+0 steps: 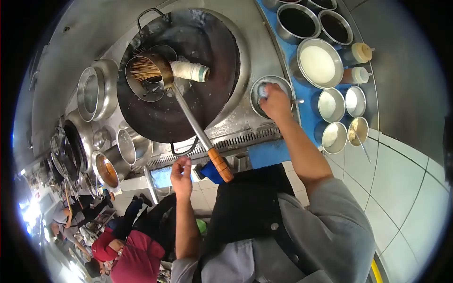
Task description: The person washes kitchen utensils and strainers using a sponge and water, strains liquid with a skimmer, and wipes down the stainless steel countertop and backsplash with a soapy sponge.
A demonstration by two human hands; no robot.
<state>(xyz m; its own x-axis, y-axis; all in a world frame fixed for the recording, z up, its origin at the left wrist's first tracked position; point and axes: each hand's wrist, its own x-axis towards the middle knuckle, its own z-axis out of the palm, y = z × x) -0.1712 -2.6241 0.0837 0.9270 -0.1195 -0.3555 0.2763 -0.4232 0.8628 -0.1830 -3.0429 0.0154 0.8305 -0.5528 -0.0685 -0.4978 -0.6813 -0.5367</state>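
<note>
My right hand [275, 101] reaches into a round metal bowl [255, 106] beside the wok, its fingers closed around something pale and bluish that I cannot make out. My left hand [181, 176] hovers empty near the wok's lower handle [185, 151], with loosely bent fingers. A large dark wok [207, 106] stands on the steel range. In it rest a ladle [188, 111], a bamboo brush [146, 69], a metal ring-shaped bowl or strainer [141, 92] and a pale wrapped roll [189, 71]. The ladle's wooden handle [220, 165] sticks out over the front edge, close to my left hand.
On the right, a blue cloth [306, 101] carries metal pots of dark liquid [297, 21], a white-filled bowl [321, 63], squeeze bottles [361, 53] and small seasoning tubs [331, 104]. Pans [90, 94] and a pot of brown liquid [107, 172] stand left. A person in red [137, 257] is behind.
</note>
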